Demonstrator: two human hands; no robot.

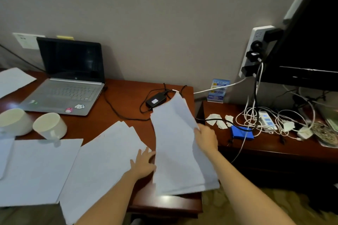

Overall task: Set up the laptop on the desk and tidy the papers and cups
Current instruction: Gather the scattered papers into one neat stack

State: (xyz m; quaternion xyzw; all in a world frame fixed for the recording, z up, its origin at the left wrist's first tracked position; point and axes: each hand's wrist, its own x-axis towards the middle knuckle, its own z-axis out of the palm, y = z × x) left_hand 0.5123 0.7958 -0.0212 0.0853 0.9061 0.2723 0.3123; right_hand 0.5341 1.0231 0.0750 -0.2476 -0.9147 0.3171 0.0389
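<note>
My right hand (pixel 205 138) grips the right edge of a bundle of white sheets (pixel 175 144) lifted off the desk's right end. My left hand (pixel 143 162) rests with spread fingers on the edge of a fanned pile of papers (pixel 106 155) in the middle. More sheets (pixel 36 170) lie at the front left, and one sheet (pixel 12 80) lies at the far left. An open silver laptop (pixel 67 82) with a dark screen stands at the back left. Two white cups (pixel 13 121) (pixel 49 126) sit in front of it.
The laptop's black charger brick (pixel 156 100) and its cable lie on the red-brown desk (pixel 128 100) behind the lifted sheets. A lower side table (pixel 265 144) on the right holds a blue box (pixel 242 133), torn paper scraps, a power strip and tangled white cables. A dark monitor hangs at upper right.
</note>
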